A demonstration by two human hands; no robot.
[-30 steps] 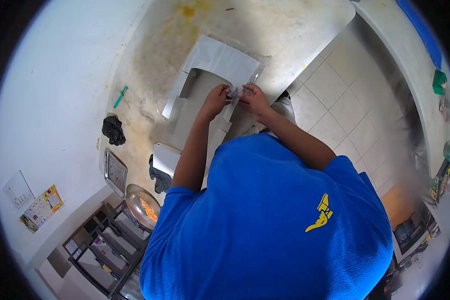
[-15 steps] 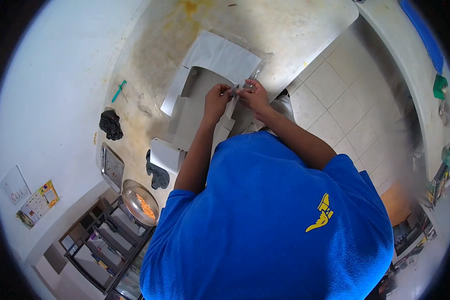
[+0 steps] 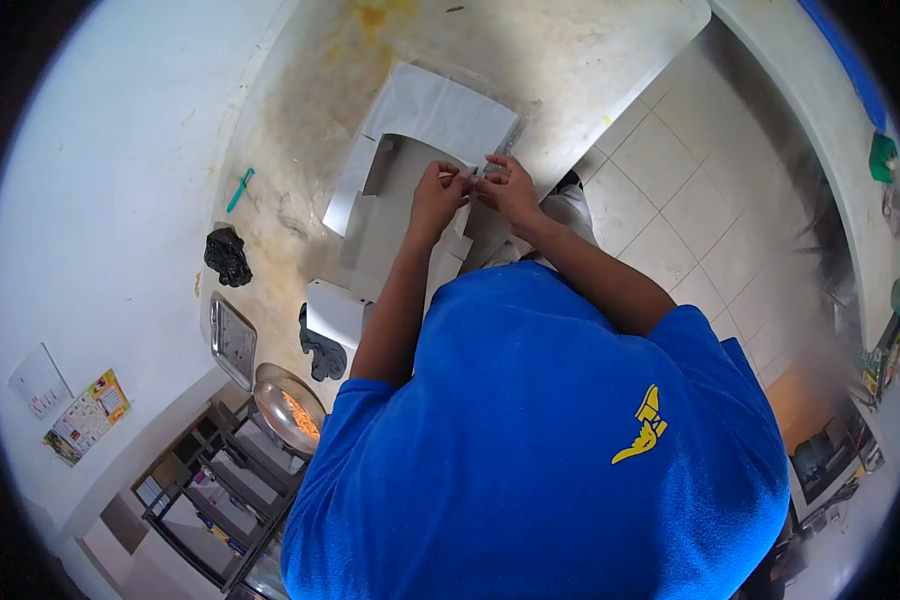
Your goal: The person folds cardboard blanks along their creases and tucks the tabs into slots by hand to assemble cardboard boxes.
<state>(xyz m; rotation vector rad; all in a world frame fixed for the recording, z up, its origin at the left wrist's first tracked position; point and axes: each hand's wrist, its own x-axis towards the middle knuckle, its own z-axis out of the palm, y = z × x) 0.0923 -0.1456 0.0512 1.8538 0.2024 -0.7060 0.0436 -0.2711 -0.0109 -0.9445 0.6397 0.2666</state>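
A partly folded cardboard box [image 3: 380,235], grey inside with raised side flaps, lies on the worktop in front of me. At its right-hand far corner, my left hand [image 3: 436,203] has thumb and fingers closed on the box edge. My right hand [image 3: 511,196] pinches the same corner from the other side, and the fingertips of both hands almost meet. The fingers hide most of the corner they grip. White sheets [image 3: 440,105] of board or paper lie under and beyond the box.
On the worktop's left are a green knife-like tool [image 3: 240,190], a crumpled black plastic bag [image 3: 227,257], a metal tray [image 3: 233,343], a dark cloth-like item [image 3: 322,350] and a steel bowl [image 3: 285,405] with orange food. Tiled floor [image 3: 660,190] lies right of the worktop edge.
The view has shifted slightly. Both hands stay at the same box corner, with small finger movements; my left fingers have moved a little closer to the right ones.
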